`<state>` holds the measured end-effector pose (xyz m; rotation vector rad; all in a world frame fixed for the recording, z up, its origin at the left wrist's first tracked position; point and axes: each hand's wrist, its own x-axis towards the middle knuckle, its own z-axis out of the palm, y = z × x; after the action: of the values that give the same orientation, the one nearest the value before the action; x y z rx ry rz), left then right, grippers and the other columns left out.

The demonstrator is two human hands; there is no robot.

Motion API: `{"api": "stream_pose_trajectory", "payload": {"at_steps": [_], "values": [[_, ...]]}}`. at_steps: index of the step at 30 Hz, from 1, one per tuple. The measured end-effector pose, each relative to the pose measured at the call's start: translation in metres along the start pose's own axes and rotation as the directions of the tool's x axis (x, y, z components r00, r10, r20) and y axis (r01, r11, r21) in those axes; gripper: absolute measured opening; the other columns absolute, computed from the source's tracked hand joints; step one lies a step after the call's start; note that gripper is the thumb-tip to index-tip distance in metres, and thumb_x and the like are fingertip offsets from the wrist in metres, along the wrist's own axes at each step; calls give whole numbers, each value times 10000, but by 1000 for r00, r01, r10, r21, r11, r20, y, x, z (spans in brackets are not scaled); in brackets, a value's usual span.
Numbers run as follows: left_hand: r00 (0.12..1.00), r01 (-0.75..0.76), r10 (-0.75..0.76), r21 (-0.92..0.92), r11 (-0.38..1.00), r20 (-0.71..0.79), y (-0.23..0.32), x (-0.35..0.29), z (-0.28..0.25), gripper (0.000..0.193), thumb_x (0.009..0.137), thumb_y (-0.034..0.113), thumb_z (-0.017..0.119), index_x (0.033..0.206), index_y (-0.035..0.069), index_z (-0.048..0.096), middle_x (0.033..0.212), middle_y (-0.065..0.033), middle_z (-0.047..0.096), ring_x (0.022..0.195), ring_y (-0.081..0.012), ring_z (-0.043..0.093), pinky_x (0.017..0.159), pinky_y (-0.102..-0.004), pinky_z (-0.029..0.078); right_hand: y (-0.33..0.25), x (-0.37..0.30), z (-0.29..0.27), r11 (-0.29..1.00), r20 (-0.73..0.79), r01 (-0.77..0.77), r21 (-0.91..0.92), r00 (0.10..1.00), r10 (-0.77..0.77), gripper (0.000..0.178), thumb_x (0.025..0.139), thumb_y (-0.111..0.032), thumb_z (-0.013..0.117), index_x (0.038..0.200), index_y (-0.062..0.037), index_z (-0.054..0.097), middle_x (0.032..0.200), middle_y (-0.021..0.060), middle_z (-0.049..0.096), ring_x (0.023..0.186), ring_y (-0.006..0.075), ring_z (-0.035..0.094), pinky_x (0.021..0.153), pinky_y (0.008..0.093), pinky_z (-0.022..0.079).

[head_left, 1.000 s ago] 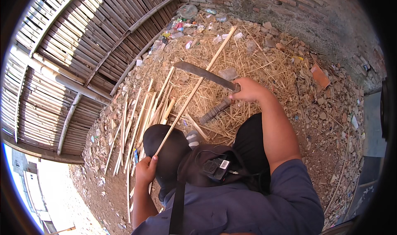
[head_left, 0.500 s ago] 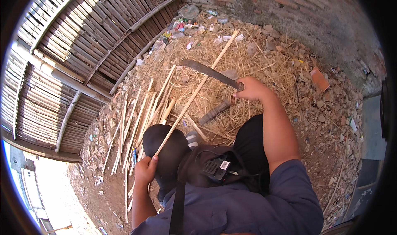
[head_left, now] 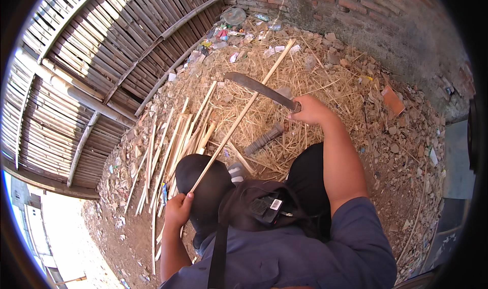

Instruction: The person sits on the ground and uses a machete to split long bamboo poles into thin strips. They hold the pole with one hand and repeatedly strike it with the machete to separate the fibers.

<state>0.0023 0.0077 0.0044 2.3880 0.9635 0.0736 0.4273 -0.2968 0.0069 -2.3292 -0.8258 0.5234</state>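
a rough outdoor yard: a worn brick wall (head_left: 351, 6) stands near a slatted fence (head_left: 122, 32), the dirt floor (head_left: 127, 240) is strewn with straw (head_left: 320, 85), rubble (head_left: 394, 147) and litter (head_left: 222, 33), and sunlit ground (head_left: 66, 223) lies at the left.

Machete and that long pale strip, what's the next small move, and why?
Perhaps firm the grip of the left hand on the long pale strip before moving the machete. That hand holds only the near end, and the blade, held by the right hand, crosses the strip in view.
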Motion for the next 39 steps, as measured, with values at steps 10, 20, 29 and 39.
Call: {"api": "stream_pose_trajectory", "payload": {"at_steps": [10, 20, 29, 39], "values": [[1000, -3, 3, -46, 999, 2, -5, -1, 1, 591, 976, 491, 619, 685, -18, 547, 575, -155, 522, 551, -231, 494, 547, -415, 394, -41, -15, 14, 979, 181, 133, -152, 978, -104, 384, 769, -345, 822, 1019, -71, 725, 908, 157, 716, 882, 340, 694, 784, 433, 530], [1000, -22, 23, -30, 999, 5, -4, 1, 1, 595, 975, 498, 618, 684, -14, 534, 578, -156, 513, 552, -240, 481, 554, -418, 393, 0, -5, -2, 998, -42, -52, 27, 998, 53, 378, 795, -314, 819, 1040, -44, 721, 882, 146, 708, 852, 288, 686, 770, 413, 523], [1000, -8, 7, -67, 998, -7, -20, 1, 6, 614, 974, 520, 617, 679, -12, 534, 567, -145, 502, 546, -223, 468, 542, -409, 386, -37, -9, 20, 972, 190, 189, -138, 969, -161, 344, 791, -329, 821, 1008, -78, 729, 843, 142, 704, 827, 305, 692, 751, 416, 522], [1000, -11, 12, -54, 998, 20, -3, 0, 1, 609, 980, 504, 618, 669, -12, 529, 568, -136, 508, 553, -206, 470, 545, -397, 390, 4, -4, -1, 999, -75, -36, 34, 996, 38, 381, 799, -312, 820, 1039, -36, 716, 884, 145, 703, 839, 294, 679, 770, 409, 519]]}}
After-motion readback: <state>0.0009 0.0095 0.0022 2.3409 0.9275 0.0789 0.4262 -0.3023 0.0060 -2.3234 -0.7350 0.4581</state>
